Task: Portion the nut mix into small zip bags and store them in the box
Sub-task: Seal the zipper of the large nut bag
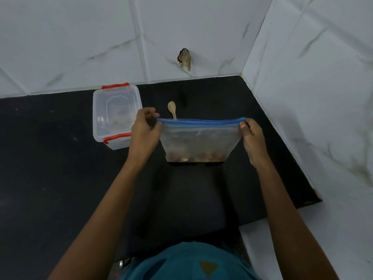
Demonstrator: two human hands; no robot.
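A large clear zip bag (198,141) with a blue zip strip stands upright on the black counter, a shallow layer of nut mix at its bottom. My left hand (144,131) pinches the left end of the zip strip. My right hand (252,136) pinches the right end, thumb on the strip. The zip strip looks pressed together along its length. A clear plastic box (116,116) with red clips sits to the left of my left hand, lid on, something brownish dimly visible inside. A small wooden spoon (172,109) lies just behind the bag.
The black counter (60,178) runs into a corner of white marble-look tiles at the back and right. A small damaged spot (184,58) marks the back wall. The counter's right edge ends near a white tiled ledge (302,239).
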